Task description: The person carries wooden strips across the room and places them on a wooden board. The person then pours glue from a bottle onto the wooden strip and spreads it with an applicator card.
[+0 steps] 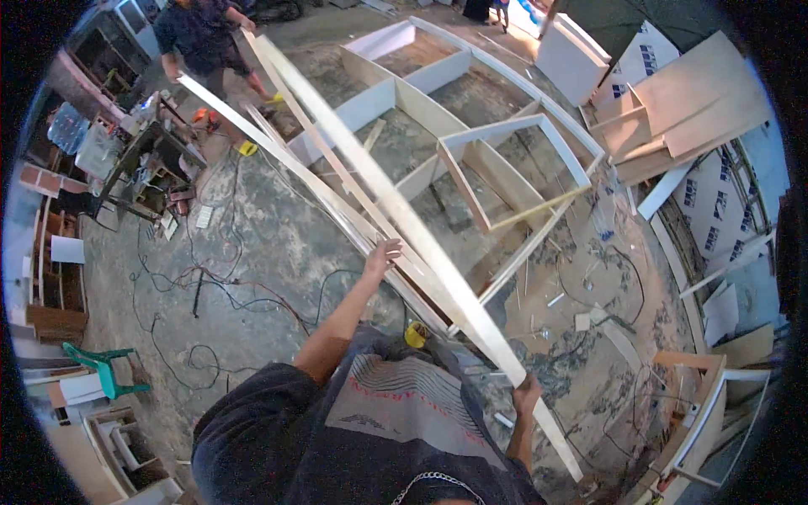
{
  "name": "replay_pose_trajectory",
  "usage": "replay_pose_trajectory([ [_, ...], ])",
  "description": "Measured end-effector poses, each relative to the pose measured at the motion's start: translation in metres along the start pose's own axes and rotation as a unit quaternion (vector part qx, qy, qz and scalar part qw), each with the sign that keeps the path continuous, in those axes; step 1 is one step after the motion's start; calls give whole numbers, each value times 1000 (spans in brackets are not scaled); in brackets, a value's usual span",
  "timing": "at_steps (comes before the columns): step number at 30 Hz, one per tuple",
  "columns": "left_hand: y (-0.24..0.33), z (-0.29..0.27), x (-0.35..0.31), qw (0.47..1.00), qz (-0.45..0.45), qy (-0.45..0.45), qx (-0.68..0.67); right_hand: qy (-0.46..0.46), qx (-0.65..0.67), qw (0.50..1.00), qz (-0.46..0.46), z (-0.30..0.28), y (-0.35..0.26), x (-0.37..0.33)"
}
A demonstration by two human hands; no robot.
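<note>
Cables [278, 298] litter floor [252, 219]; green chair [101, 368] left; frame [432, 108] beyond long board [397, 204]

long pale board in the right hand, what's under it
Lower down, past the right edge of the long pale board, a large compartmented frame lies on the floor. The strip hidden directly behind the board cannot be seen.

Floor [269, 210] is stained concrete, grey and tan. Big divided frame [370, 108] lies on it. Left of frame: tangled cables [290, 306], green chair [101, 369] farther out. Right of frame: square offcut [582, 321], short white strip [555, 300], more cables.
</note>
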State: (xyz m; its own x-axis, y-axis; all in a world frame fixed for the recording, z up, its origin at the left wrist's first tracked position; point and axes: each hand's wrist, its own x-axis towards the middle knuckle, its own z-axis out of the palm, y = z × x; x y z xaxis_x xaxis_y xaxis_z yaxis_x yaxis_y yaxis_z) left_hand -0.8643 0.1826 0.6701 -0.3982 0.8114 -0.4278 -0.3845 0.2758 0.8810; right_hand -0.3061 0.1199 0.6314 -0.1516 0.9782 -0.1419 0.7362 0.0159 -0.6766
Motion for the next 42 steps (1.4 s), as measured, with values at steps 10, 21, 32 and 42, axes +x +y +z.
replay_pose_trajectory([
  [10,-145,-112,54,971,-227,67,-44,110,-69,991,37,101,-41,292],
  [21,-393,-233,459,948,-280,118,-91,25,-157,987,23,577,69,736],
  [32,-521,-160,687,851,-240,78,-462,-8,-266,960,88,819,207,815],
  [42,-508,-74,622,900,-263,119,-328,-196,10,971,136,659,270,656],
])
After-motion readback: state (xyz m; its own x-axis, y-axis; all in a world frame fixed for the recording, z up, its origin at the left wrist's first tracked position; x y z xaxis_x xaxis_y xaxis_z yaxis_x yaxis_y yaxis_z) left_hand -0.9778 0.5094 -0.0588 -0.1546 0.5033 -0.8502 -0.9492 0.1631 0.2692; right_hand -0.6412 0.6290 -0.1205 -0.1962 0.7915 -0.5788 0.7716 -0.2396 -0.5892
